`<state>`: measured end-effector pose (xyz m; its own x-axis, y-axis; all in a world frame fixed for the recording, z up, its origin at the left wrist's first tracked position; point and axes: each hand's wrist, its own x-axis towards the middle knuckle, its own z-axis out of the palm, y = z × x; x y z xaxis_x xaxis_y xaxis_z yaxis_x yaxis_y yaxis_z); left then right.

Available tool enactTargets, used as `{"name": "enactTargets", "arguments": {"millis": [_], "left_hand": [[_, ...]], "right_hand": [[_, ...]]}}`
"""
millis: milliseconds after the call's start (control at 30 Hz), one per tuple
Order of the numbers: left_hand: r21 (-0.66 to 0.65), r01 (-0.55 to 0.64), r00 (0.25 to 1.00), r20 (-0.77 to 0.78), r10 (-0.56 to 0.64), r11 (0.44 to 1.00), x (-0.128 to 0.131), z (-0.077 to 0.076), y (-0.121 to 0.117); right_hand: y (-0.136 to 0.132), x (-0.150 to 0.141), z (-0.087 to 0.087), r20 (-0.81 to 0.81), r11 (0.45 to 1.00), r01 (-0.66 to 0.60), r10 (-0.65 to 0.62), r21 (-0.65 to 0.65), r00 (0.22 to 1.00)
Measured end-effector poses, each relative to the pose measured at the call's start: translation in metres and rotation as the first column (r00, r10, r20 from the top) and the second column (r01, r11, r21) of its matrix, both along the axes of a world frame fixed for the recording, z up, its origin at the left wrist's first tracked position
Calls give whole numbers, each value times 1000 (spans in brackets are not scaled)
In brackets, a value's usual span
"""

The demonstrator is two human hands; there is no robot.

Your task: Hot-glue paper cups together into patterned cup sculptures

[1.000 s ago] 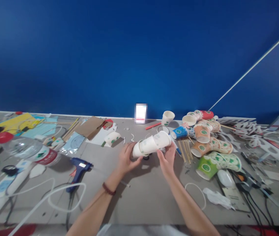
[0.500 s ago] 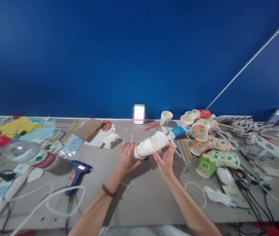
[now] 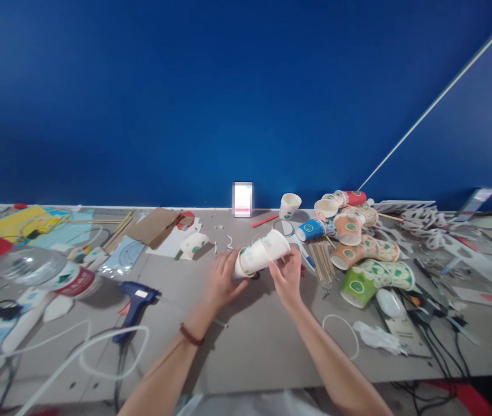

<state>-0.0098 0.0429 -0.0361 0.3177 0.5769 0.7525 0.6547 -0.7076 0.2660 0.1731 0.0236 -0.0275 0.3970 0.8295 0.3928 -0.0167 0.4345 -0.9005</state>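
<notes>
Two white paper cups (image 3: 259, 254), one pushed into the other, lie tilted between my hands above the table. My left hand (image 3: 222, 280) is closed round the lower left end of the nested pair. At the upper right end, my right hand (image 3: 287, 277) grips the cup near its open mouth with thumb and fingers. Some fingers of both hands are hidden behind the cups. Behind my left hand rests a cut piece of white cup (image 3: 194, 245) with green dots. A single upright paper cup (image 3: 289, 206) stands farther back.
Left are a blue glue gun (image 3: 136, 306), a plastic bottle (image 3: 46, 271), a power strip (image 3: 15, 329) and cardboard (image 3: 152, 225). Right are wooden sticks (image 3: 322, 261), green cups (image 3: 378, 280), orange cups (image 3: 350, 254) and cables (image 3: 440, 358). A phone (image 3: 243, 199) leans against the blue wall.
The two cups have come slightly closer together, so the pair looks shorter. My right hand has moved a little left. The whole view has shifted slightly.
</notes>
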Motion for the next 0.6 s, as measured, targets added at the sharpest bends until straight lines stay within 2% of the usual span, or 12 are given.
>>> {"name": "enactTargets", "arguments": {"millis": [200, 300, 400, 467, 600], "left_hand": [[-1, 29, 999, 42, -29, 1000, 0, 4, 2], [11, -45, 996, 82, 44, 999, 1, 6, 2], [108, -125, 988, 101, 114, 986, 4, 11, -1], [157, -108, 992, 77, 97, 982, 5, 13, -3], [112, -33, 998, 52, 28, 993, 9, 14, -3]], "right_hand": [[-1, 3, 12, -58, 1000, 20, -21, -16, 998], [-2, 3, 14, -22, 996, 41, -43, -77, 999], [-5, 2, 12, 128, 987, 136, -124, -89, 984], [-9, 0, 11, 287, 979, 203, -189, -23, 939], [-17, -5, 15, 511, 975, 162, -218, 153, 831]]}}
